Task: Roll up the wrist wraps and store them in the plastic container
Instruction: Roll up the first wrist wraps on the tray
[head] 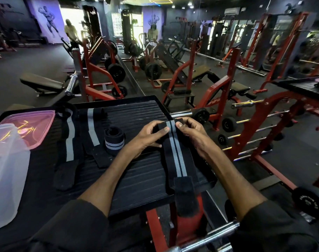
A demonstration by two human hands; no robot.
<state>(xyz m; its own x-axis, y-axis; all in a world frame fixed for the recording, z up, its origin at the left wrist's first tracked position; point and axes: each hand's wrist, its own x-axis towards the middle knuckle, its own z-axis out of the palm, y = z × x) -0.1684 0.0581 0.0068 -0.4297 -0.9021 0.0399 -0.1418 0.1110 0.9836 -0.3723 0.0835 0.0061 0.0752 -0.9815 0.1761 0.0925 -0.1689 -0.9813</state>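
While both hands are raised over the ribbed black platform, the scene is laid out as follows.

Left hand (151, 132): closed on the far end of the wrist wrap, which is pinched from the left side between thumb and fingers.

Right hand (190, 132): closed on the same end from the right side, the thumb being pressed on top of the fabric.

Wrist wrap in hand (175, 153): black with grey stripes down its middle. Its far end is gripped between the two hands; whether it has been folded over cannot be told. The rest is stretched flat toward the viewer along the right part of the platform, and its plain black tail is hung over the near edge.

Rolled wrist wrap (114, 140): wound into a coil and stood on the platform, just left of the left hand.

Unrolled wraps (90, 130): two more black strips with a pale stripe are laid flat left of the coil, side by side.

Plastic container (5, 171): clear, uncovered, set at the left edge of the view, well apart from the hands. No wrap can be seen inside it.

Pink lid (33, 128): translucent, laid flat just behind the container.

Platform (137, 180): black, ribbed, rimmed, carried on a red frame.

Sleeves: dark, drawn back from both forearms.
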